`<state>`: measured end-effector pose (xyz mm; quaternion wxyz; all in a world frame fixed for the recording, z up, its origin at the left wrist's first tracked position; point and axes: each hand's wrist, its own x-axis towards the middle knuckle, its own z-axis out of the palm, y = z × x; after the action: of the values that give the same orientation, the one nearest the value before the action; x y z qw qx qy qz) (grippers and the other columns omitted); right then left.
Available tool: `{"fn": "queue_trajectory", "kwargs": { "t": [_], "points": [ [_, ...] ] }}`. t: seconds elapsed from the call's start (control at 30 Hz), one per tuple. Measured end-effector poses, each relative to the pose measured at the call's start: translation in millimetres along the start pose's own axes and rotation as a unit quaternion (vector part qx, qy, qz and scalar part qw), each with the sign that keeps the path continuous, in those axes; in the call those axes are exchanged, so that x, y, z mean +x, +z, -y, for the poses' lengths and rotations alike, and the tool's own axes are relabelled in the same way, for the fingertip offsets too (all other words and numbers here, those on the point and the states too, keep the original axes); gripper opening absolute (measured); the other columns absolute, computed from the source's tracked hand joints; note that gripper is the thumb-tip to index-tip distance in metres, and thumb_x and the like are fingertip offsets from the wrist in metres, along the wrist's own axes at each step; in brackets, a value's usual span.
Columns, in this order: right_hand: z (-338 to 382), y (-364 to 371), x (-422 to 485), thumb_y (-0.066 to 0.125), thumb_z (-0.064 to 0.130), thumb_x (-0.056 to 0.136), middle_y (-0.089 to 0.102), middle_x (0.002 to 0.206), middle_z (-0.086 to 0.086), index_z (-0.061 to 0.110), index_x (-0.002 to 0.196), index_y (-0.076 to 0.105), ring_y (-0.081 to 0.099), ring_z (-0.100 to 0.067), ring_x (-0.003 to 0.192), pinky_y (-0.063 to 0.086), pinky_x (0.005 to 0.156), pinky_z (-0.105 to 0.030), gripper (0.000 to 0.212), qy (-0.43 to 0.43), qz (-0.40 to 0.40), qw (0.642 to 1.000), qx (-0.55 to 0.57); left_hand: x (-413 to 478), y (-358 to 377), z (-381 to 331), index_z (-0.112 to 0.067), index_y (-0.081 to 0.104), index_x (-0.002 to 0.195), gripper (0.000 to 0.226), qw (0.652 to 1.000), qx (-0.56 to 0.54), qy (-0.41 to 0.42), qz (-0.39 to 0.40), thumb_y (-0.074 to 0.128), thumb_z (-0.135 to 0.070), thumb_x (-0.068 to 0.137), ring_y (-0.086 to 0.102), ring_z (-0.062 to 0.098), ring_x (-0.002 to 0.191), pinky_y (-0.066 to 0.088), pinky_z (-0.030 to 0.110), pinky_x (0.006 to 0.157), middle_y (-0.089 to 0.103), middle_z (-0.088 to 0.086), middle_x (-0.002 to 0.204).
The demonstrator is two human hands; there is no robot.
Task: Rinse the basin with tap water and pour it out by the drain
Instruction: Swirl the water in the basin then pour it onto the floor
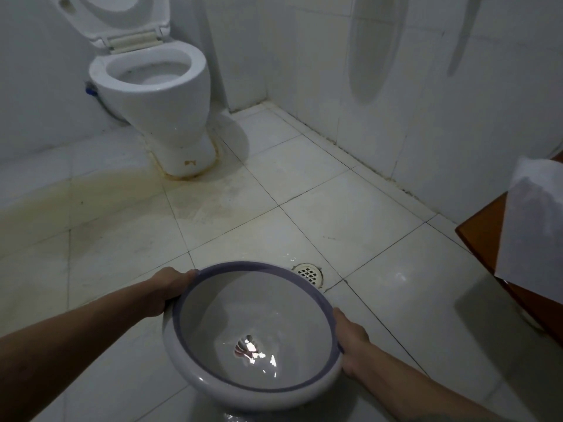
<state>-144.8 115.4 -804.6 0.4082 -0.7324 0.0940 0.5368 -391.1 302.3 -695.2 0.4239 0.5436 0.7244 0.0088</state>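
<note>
Two hands: both clamped on the basin, one at each side of its rim; neither is free.
Left hand (170, 289): curled over the far-left rim, thumb on the purple band, fingers hidden beneath the lip.
Right hand (350, 339): gripping the near-right rim, thumb on top, fingers out of sight under the edge.
Basin (253, 336): held clear above the floor, tilted, its far rim just short of the drain.
Appearance: round, shallow, pale grey-white inside and out, with a purple band around the rim; smooth and glossy.
Contents: a small pool of water (253, 353) at the lowest point, catching bright glints.
Handling, judged: likely stiff plastic and light; the little water adds small weight but will slosh. Wet glossy walls look slippery.
Hold, judged: opposite points of the rolled rim, as now, give the surest control for tipping.
Drain (307, 272): round grated cover set in the floor, just beyond the far rim.
Floor (304, 220): pale tiles, wet sheen near the drain, yellowish staining to the left.
Toilet (158, 95): well apart, in the far corner, lid raised.
</note>
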Motion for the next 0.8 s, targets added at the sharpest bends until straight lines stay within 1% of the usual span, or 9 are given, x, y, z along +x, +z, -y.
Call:
{"fn": "queue_trajectory", "kwargs": {
  "t": [0.07, 0.17, 0.27, 0.33, 0.5, 0.57, 0.63, 0.73, 0.8],
  "points": [
    [1.1, -0.2, -0.8, 0.052, 0.041, 0.096, 0.071, 0.097, -0.019, -0.002, 0.111, 0.063, 0.068, -0.035, 0.09, 0.058, 0.077, -0.037, 0.047, -0.003, -0.003, 1.0, 0.002, -0.1, 0.8, -1.1, 0.01, 0.066, 0.101, 0.05, 1.0, -0.003, -0.001, 0.0, 0.058, -0.038, 0.093, 0.067, 0.036, 0.082, 0.054, 0.039, 0.065, 0.07, 0.021, 0.092],
    [0.7, -0.6, 0.3, 0.053, 0.042, 0.095, 0.07, 0.1, -0.019, -0.004, 0.114, 0.062, 0.067, -0.035, 0.092, 0.057, 0.079, -0.038, 0.05, -0.002, -0.007, 1.0, 0.003, 0.0, 1.3, -1.8, 0.01, 0.066, 0.1, 0.049, 1.0, -0.003, -0.003, -0.003, 0.058, -0.038, 0.093, 0.066, 0.033, 0.075, 0.052, 0.036, 0.06, 0.069, 0.019, 0.085],
    [0.7, -0.4, 1.1, 0.054, 0.041, 0.095, 0.07, 0.102, -0.02, -0.003, 0.115, 0.062, 0.067, -0.035, 0.093, 0.057, 0.077, -0.038, 0.049, 0.001, -0.005, 1.0, 0.006, 0.9, 1.4, -1.7, 0.01, 0.066, 0.101, 0.049, 1.0, -0.007, 0.002, -0.003, 0.059, -0.038, 0.093, 0.066, 0.036, 0.079, 0.053, 0.039, 0.065, 0.069, 0.021, 0.09],
    [0.8, -0.3, 1.4, 0.053, 0.041, 0.095, 0.07, 0.103, -0.02, -0.003, 0.116, 0.062, 0.067, -0.035, 0.094, 0.057, 0.079, -0.038, 0.049, 0.004, -0.004, 1.0, 0.006, 1.3, 1.5, -2.2, 0.01, 0.066, 0.101, 0.05, 1.0, -0.006, 0.003, -0.005, 0.06, -0.038, 0.092, 0.067, 0.037, 0.082, 0.053, 0.039, 0.066, 0.07, 0.022, 0.093],
    [-0.5, -1.0, 1.6, 0.053, 0.04, 0.096, 0.071, 0.101, -0.02, -0.002, 0.114, 0.062, 0.068, -0.035, 0.092, 0.058, 0.081, -0.041, 0.047, 0.003, -0.003, 1.0, 0.006, 1.8, 1.0, -2.7, 0.011, 0.067, 0.101, 0.05, 1.0, -0.007, 0.0, 0.002, 0.06, -0.039, 0.092, 0.067, 0.037, 0.08, 0.053, 0.039, 0.064, 0.07, 0.022, 0.09],
    [-0.5, -1.0, 1.8, 0.052, 0.039, 0.097, 0.07, 0.102, -0.019, -0.002, 0.114, 0.062, 0.068, -0.035, 0.092, 0.058, 0.08, -0.039, 0.046, 0.002, 0.001, 1.0, 0.008, 1.2, 0.9, -3.7, 0.011, 0.066, 0.1, 0.05, 1.0, -0.008, 0.001, 0.0, 0.059, -0.038, 0.093, 0.065, 0.034, 0.074, 0.051, 0.038, 0.062, 0.068, 0.02, 0.084],
    [-0.1, -0.2, 1.9, 0.053, 0.04, 0.096, 0.07, 0.104, -0.019, -0.002, 0.115, 0.062, 0.068, -0.036, 0.093, 0.058, 0.083, -0.041, 0.047, 0.002, -0.002, 1.0, 0.006, 0.0, 1.1, -4.5, 0.011, 0.066, 0.1, 0.049, 1.0, -0.006, 0.001, -0.003, 0.058, -0.037, 0.094, 0.063, 0.031, 0.07, 0.05, 0.037, 0.061, 0.067, 0.018, 0.081],
    [0.0, 0.8, 1.8, 0.054, 0.041, 0.095, 0.07, 0.105, -0.02, -0.001, 0.116, 0.063, 0.068, -0.036, 0.095, 0.057, 0.088, -0.044, 0.048, 0.005, -0.003, 1.0, 0.002, 0.6, 1.4, -3.8, 0.01, 0.066, 0.101, 0.049, 1.0, -0.007, 0.004, -0.005, 0.058, -0.037, 0.094, 0.064, 0.033, 0.075, 0.051, 0.037, 0.065, 0.068, 0.02, 0.088],
    [-0.1, 1.1, 1.3, 0.056, 0.041, 0.094, 0.071, 0.103, -0.019, -0.002, 0.113, 0.064, 0.068, -0.036, 0.093, 0.058, 0.086, -0.043, 0.047, 0.006, -0.001, 1.0, 0.008, 0.7, 1.2, -4.3, 0.01, 0.066, 0.099, 0.048, 1.0, -0.006, 0.004, -0.006, 0.058, -0.037, 0.093, 0.065, 0.033, 0.076, 0.052, 0.036, 0.064, 0.068, 0.019, 0.088]
  ]
}}
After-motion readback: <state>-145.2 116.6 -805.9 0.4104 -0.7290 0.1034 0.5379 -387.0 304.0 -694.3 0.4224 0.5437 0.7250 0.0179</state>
